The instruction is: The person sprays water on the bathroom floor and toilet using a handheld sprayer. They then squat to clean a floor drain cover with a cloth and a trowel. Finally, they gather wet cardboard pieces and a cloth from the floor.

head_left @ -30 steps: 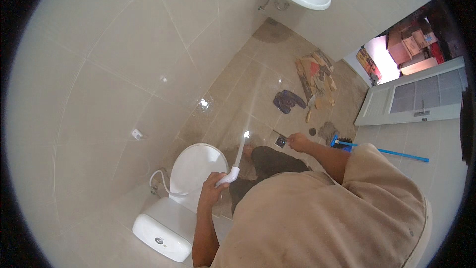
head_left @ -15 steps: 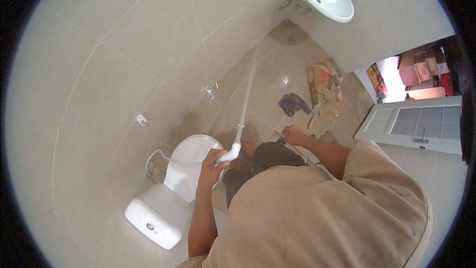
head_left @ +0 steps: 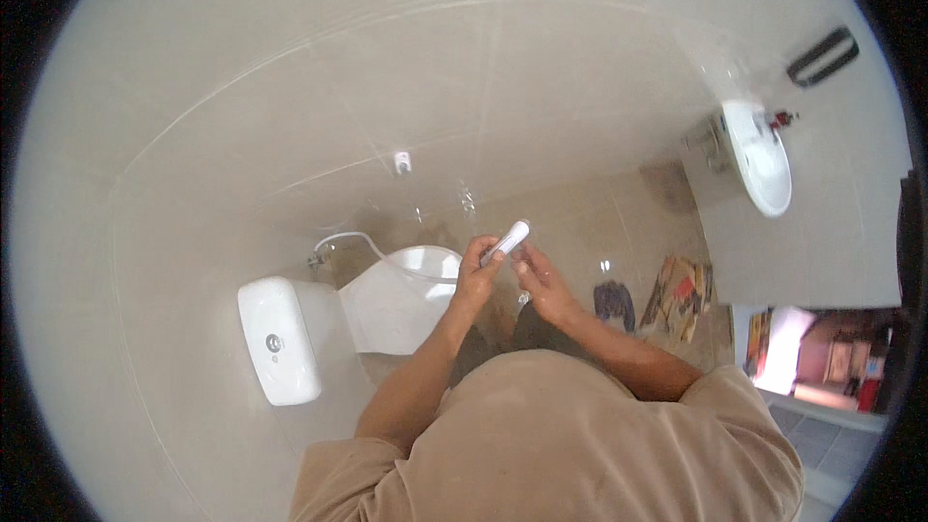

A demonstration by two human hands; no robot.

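- The left hand is clenched round a white sprayer handle, above the toilet bowl.
- The right hand, fingers loosely curled, touches the handle just right of the bowl.
- A white hose runs behind the toilet.

Beige tiled walls and floor, white toilet, white washbasin.

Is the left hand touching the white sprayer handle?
Touching. The head view shows the left hand with its fingers wrapped around the white sprayer handle.
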